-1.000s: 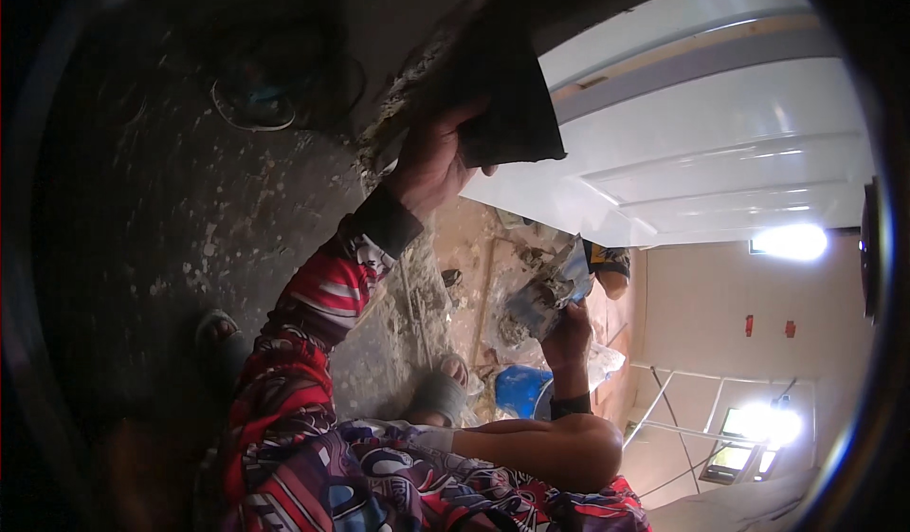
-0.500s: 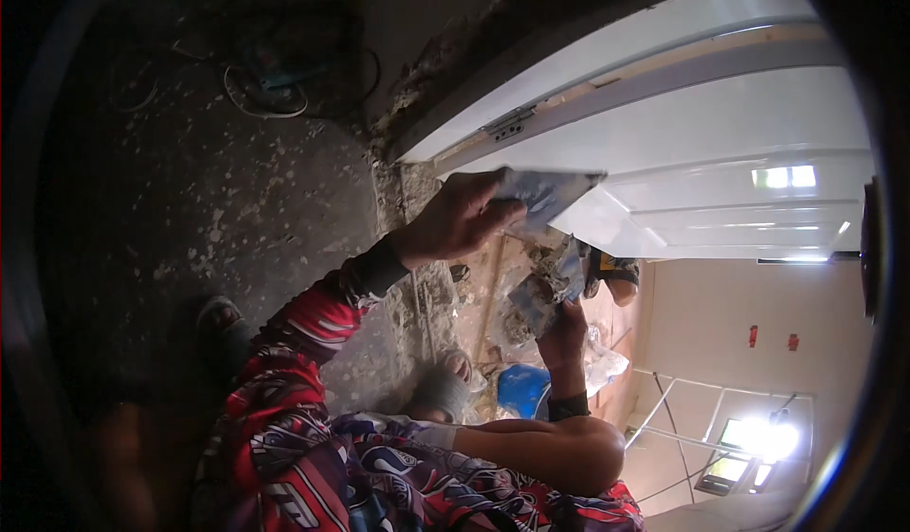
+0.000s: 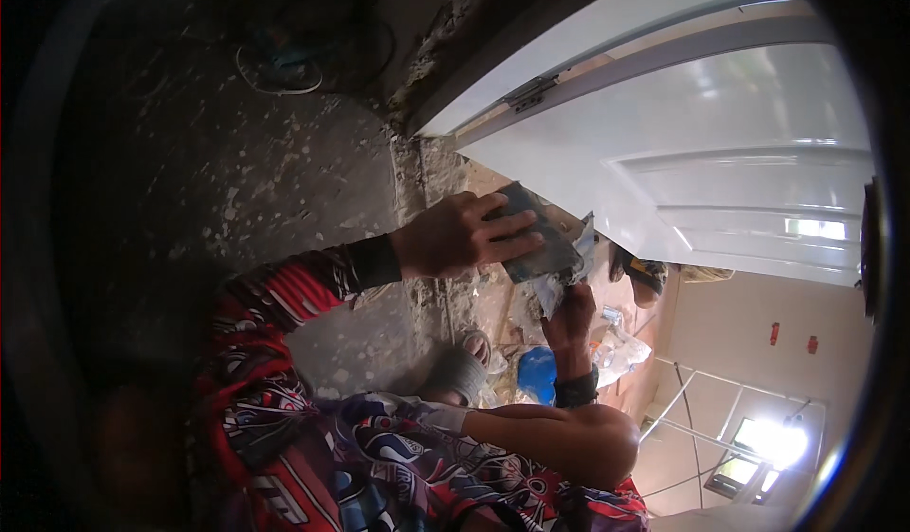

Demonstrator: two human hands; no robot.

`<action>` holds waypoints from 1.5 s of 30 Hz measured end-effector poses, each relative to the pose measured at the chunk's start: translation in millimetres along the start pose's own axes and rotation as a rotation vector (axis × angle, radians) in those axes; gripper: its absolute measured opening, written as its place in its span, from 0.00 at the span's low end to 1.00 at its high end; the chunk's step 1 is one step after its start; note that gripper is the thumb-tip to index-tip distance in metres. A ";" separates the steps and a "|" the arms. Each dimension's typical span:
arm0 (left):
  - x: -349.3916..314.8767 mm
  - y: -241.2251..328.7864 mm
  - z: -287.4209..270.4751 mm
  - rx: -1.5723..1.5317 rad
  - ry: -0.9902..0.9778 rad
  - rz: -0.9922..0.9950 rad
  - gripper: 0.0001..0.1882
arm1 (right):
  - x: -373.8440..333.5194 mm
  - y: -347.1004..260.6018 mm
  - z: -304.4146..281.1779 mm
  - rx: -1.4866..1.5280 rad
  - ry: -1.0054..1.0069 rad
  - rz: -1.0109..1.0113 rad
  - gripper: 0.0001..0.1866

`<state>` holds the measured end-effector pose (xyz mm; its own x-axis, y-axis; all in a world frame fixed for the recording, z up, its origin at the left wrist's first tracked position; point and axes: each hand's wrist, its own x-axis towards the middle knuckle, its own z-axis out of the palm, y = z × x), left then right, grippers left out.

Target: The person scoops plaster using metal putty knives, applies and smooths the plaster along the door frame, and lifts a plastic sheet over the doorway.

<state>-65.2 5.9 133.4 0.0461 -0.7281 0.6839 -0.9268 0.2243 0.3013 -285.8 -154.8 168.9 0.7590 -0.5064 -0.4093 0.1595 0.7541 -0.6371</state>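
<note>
My left hand [image 3: 450, 236], in a dark cuff, is closed on a flat dark putty scraper [image 3: 527, 211], with its fingers laid across the blade. Just below and to the right, my right hand [image 3: 571, 312] grips a second flat plate smeared with wet grey filler [image 3: 552, 292]. The two blades meet or overlap; whether they touch all along cannot be seen. The handle ends are hidden by my fingers.
A white panelled door [image 3: 730, 143] with a metal hinge [image 3: 531, 94] stands to the upper right. Below lie a blue bag or bucket [image 3: 536, 376] and clear plastic [image 3: 621, 357]. A cabled power tool [image 3: 284, 58] rests on the speckled floor [image 3: 237, 181]. White metal framing [image 3: 701, 409] stands right.
My left hand has come down with its scraper, from beside the door edge onto the plate in my right hand. The view has shifted slightly.
</note>
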 end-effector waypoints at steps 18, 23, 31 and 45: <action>49.5 -84.1 -133.2 0.034 0.644 -0.033 0.35 | -14.4 -28.7 -5.4 -0.087 -0.016 -0.052 0.31; 91.1 -102.1 -145.0 0.202 0.636 0.112 0.34 | -12.5 -21.9 8.3 -0.106 -0.012 -0.058 0.30; 114.1 -143.6 -141.2 0.307 0.246 -0.539 0.27 | -16.2 -23.7 9.0 -0.090 -0.010 -0.067 0.30; 91.1 -124.1 -144.3 0.082 0.529 0.137 0.36 | -10.6 -28.0 7.1 -0.155 0.012 -0.077 0.32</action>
<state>107.9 5.2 254.2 0.0841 -0.2662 0.9602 -0.9625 0.2278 0.1475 -293.9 -167.6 195.7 0.7406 -0.5657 -0.3626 0.1170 0.6400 -0.7594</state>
